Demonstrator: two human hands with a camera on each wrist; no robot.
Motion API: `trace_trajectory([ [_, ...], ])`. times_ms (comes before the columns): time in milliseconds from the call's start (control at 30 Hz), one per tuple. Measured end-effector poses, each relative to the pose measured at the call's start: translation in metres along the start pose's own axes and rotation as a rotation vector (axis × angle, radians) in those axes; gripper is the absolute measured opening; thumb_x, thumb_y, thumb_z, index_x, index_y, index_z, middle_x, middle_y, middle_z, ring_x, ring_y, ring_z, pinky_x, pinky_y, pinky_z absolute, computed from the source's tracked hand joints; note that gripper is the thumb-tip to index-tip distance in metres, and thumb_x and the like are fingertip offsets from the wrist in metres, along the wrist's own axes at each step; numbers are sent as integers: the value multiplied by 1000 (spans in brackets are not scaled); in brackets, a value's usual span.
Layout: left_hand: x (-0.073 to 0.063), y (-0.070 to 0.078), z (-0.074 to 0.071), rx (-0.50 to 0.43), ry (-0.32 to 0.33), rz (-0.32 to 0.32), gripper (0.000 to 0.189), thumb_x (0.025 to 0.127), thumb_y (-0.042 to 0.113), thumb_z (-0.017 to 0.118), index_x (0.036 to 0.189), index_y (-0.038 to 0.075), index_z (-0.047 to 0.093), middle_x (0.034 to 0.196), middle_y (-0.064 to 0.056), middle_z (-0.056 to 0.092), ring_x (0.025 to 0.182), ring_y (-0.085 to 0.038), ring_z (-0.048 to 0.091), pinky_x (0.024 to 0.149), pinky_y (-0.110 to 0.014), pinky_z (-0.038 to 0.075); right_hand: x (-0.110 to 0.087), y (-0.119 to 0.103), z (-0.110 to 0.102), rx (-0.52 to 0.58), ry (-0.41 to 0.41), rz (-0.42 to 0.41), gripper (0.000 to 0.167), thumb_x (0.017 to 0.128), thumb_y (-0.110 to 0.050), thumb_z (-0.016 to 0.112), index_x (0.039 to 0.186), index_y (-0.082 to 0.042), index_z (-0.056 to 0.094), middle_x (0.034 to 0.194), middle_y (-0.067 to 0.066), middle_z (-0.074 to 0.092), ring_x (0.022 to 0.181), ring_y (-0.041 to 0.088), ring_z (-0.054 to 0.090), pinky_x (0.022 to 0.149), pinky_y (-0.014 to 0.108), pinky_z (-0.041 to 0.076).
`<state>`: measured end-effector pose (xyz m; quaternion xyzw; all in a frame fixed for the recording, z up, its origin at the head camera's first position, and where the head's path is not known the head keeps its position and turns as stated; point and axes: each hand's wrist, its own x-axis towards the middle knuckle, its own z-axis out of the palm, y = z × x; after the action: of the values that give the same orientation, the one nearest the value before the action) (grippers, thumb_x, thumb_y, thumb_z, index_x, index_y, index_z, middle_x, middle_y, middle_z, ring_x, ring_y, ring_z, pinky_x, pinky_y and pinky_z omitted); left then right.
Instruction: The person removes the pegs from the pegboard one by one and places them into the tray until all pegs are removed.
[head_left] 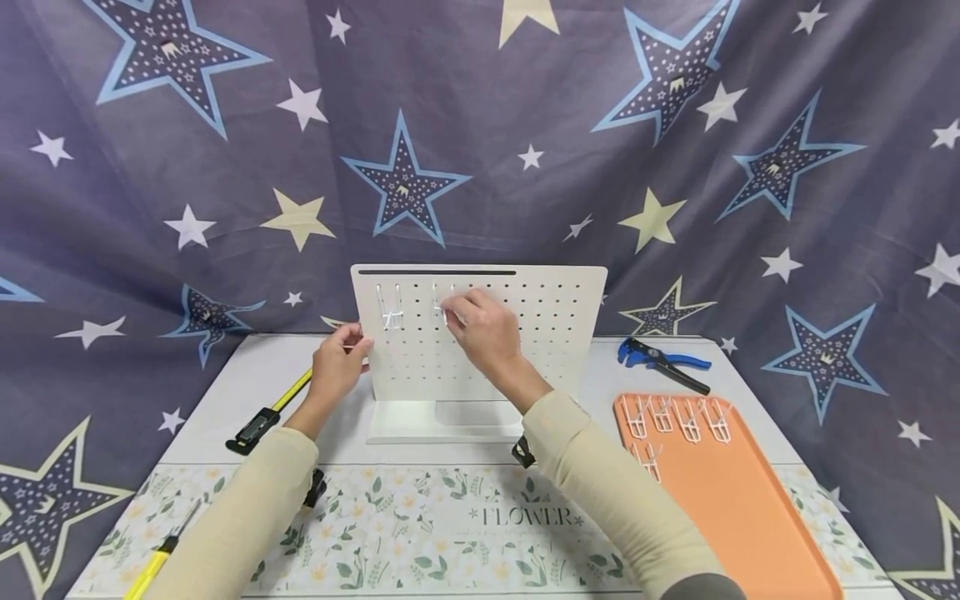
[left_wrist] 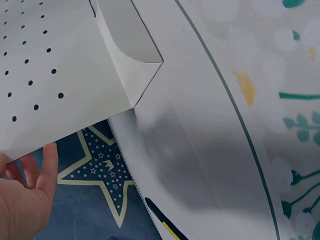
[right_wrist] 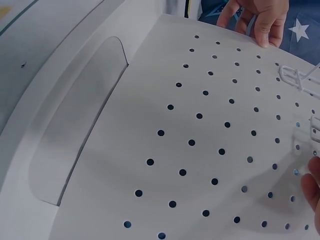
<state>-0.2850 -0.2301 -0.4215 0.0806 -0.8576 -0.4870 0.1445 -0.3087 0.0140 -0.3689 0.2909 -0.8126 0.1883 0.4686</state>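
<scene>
A white pegboard [head_left: 551,354] stands upright on its base at the back of the table. With thumb in front and fingers behind, my left hand [head_left: 339,367] holds its left edge; the left wrist view shows the fingers [left_wrist: 49,167] at that edge. One white wire hook [head_left: 390,308] hangs in the upper left holes. To its right, my right hand [head_left: 487,329] pinches a second wire hook [head_left: 437,298] against the board's upper rows. That hook [right_wrist: 315,129] shows only in part at the right wrist view's edge, and my fingers hide its lower end in the head view.
On the right, an orange tray [head_left: 738,500] carries several white wire hooks [head_left: 690,421]. Blue and black wire strippers [head_left: 660,360] lie behind it. A black and yellow tool [head_left: 258,425] and a yellow-handled tool [head_left: 153,567] lie left. Dark objects sit partly under both forearms.
</scene>
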Motion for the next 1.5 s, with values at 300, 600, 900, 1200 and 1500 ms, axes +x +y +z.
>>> trace_trajectory([
  [300,-1,0,0,3,-4,-6,20,105,18,55,121,6,59,114,-19,63,104,-30,65,87,-42,67,-6,4,-17,70,30,-5,11,84,-11,80,91,-19,78,91,-4,74,76,10,71,59,22,61],
  [600,0,0,0,12,-10,-4,22,105,19,55,122,6,60,117,-19,64,105,-30,65,85,-38,68,-15,19,-46,148,-51,76,8,85,-11,79,92,-16,78,92,-2,74,71,11,71,57,22,61],
  [900,0,-1,1,8,-3,6,21,105,19,56,120,5,60,116,-19,65,102,-29,65,85,-40,68,-23,40,-78,202,-144,157,8,85,-12,80,92,-16,77,87,1,73,71,15,71,58,28,61],
  [1200,1,-1,0,3,-7,-1,21,106,20,55,121,6,60,116,-19,64,104,-30,65,85,-40,68,-33,68,-105,182,-183,234,7,85,-13,82,91,-14,77,86,3,74,71,19,70,58,32,59],
  [1500,1,-1,0,-3,-8,-3,21,105,19,55,121,6,60,115,-19,64,104,-31,65,86,-41,67,-50,99,-130,156,-214,262,8,82,-12,85,87,-12,78,85,4,75,69,19,68,58,32,58],
])
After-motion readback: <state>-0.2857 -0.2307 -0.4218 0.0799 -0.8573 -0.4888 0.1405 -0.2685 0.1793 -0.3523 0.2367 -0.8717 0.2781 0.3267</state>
